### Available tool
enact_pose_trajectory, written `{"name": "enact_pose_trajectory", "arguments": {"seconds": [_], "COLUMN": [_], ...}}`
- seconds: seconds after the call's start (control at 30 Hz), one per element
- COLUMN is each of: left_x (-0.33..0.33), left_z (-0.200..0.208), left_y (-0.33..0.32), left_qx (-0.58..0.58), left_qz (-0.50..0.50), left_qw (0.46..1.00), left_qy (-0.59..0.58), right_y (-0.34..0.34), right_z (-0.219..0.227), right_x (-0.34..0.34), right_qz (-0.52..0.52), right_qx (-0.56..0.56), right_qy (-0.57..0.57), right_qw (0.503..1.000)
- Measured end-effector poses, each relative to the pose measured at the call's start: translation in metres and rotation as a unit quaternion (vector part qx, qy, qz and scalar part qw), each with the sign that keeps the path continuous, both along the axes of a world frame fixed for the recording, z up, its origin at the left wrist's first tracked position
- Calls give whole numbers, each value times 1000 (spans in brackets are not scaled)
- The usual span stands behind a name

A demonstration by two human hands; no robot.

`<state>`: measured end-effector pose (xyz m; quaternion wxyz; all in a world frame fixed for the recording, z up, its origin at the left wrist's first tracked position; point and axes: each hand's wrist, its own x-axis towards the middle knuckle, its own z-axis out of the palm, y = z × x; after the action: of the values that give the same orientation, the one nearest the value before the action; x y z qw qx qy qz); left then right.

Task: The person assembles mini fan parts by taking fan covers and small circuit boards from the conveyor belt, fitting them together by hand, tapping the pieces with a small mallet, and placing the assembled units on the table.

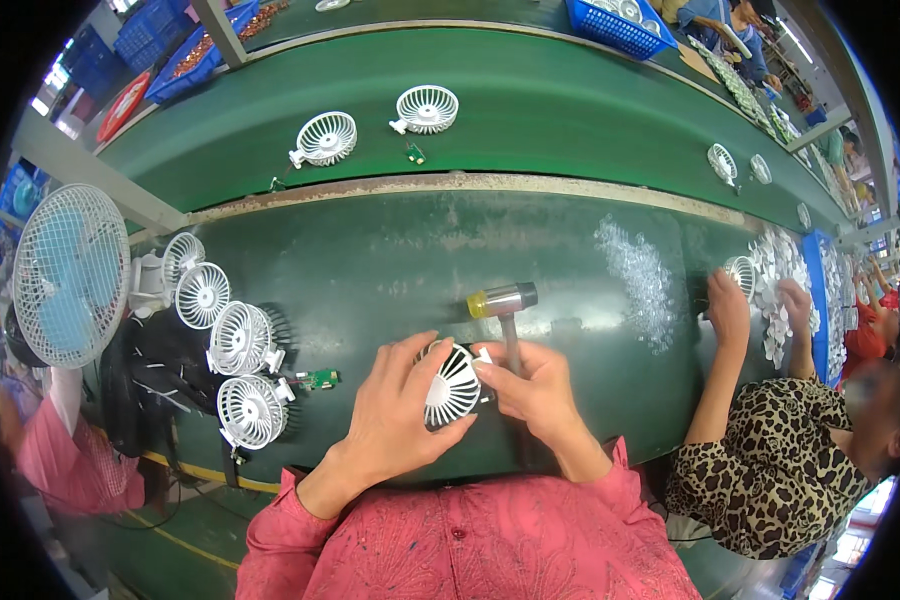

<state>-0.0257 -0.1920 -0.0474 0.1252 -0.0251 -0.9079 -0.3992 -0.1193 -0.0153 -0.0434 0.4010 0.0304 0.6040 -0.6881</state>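
Note:
My left hand wraps round a small white fan head, its slatted grille facing me. At the fan head's right edge sits a small white joint piece, and my right hand pinches there with thumb and fingers. Just beyond my right hand lies a hammer with a yellow and a dark face; its handle runs down behind my fingers. To the left, several more white fan heads stand in a curved row, and a green circuit board lies beside the nearest ones.
Beyond the ledge, a green conveyor belt carries fan heads and a small board. Small clear pieces are scattered right of centre. A co-worker handles another fan head beside white parts. A desk fan stands left.

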Motion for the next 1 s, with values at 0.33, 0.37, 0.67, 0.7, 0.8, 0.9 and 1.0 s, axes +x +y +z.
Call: {"name": "enact_pose_trajectory", "arguments": {"seconds": [0.33, 0.37, 0.67, 0.7, 0.8, 0.9, 1.0], "left_x": [-5, -9, -87, -95, -136, -151, -167], "left_z": [28, 40, 38, 26, -13, -40, -50], "left_y": [-45, -55, -184, -196, -201, -203, -201], "left_qx": [196, 129, -312, -307, -216, -193, -123], "left_qz": [20, 15, 263, 261, 187, 173, 177], "left_qw": [958, 971, 891, 898, 958, 965, 969], "left_qy": [-208, -198, 200, 178, 30, -35, -122], "right_y": [-8, -10, 3, 6, 11, 10, 10], "right_z": [12, 16, 28, 30, 37, 37, 32], "right_x": [-7, -9, 2, 5, 9, 8, 6], "right_qz": [-49, -59, -242, -234, -185, -134, -114], "right_qx": [32, 51, 4, 22, 46, 20, -19], "right_qy": [49, 72, 356, 362, 445, 440, 385], "right_qw": [997, 994, 902, 902, 875, 888, 916]}}
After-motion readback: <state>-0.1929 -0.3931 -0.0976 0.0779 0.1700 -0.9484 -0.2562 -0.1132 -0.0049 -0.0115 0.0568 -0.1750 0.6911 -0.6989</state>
